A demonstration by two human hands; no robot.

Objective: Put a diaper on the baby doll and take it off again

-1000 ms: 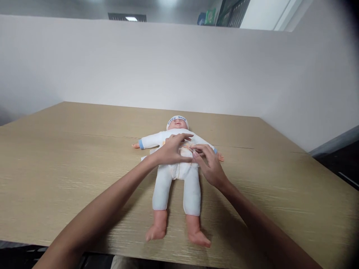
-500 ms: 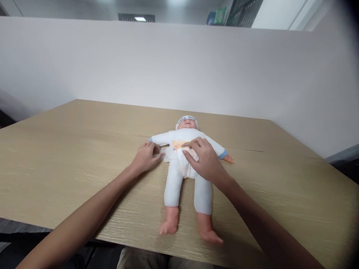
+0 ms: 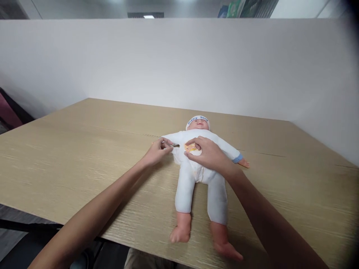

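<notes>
A baby doll point(image 3: 196, 179) in a white suit and a white cap lies on its back on the wooden table point(image 3: 84, 157), feet toward me. A white diaper point(image 3: 193, 149) with an orange print is wrapped over its belly. My left hand point(image 3: 157, 151) pinches the diaper's side tab at the doll's left flank. My right hand point(image 3: 207, 153) rests flat on the doll's belly, pressing the diaper front down.
A white partition wall point(image 3: 168, 63) stands along the table's far edge and right side. The table's near edge runs just below the doll's bare feet point(image 3: 179, 233). A dark red object point(image 3: 8, 112) shows at the far left.
My left hand went from the doll's chest to its flank and now pinches the diaper tab. My right hand stayed on the belly. The view shifted left.
</notes>
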